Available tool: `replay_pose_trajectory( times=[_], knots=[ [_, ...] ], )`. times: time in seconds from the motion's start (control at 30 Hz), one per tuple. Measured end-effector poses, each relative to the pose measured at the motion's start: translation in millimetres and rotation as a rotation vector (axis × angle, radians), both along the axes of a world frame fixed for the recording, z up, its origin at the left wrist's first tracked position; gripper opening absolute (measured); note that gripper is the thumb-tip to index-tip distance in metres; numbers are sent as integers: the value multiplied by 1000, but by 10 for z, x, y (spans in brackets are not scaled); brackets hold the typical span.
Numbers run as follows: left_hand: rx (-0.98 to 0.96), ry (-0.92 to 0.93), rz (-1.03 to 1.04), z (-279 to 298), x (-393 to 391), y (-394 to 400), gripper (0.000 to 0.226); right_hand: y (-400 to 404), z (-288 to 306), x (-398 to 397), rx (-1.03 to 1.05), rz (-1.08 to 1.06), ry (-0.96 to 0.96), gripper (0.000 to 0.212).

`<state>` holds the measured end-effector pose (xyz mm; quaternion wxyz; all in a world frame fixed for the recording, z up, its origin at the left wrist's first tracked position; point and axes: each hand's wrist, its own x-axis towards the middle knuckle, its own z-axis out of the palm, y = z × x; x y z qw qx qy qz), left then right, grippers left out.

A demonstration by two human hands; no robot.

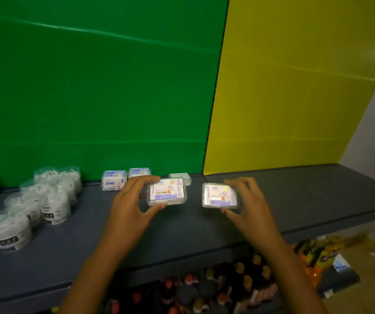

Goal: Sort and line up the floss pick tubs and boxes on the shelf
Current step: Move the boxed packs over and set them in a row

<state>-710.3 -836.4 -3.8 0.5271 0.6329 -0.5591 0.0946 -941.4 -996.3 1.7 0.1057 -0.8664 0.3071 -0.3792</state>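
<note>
box (166,191) in left hand (132,200), seemingly lifted

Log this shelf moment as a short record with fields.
left hand: left hand grips a clear floss pick box
right hand: right hand grips a second floss pick box
tubs: round floss pick tubs clustered at left
back row: stacked floss pick boxes by the green backdrop
surface: grey shelf
below: bottles

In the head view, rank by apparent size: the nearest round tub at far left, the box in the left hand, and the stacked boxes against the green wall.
1. Nearest round tub, though nearness inflates it.
2. Box in the left hand.
3. Stacked boxes, each smaller-looking, but farther back; probably the same type.
</note>
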Motion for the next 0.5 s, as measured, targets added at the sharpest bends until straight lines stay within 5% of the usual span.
replay_pose_trajectory(
  times=[0.5],
  knots=[
    [89, 0, 105, -140, -110, -612, 52, -922, -196, 141, 67, 158, -47, 59]
  ],
)
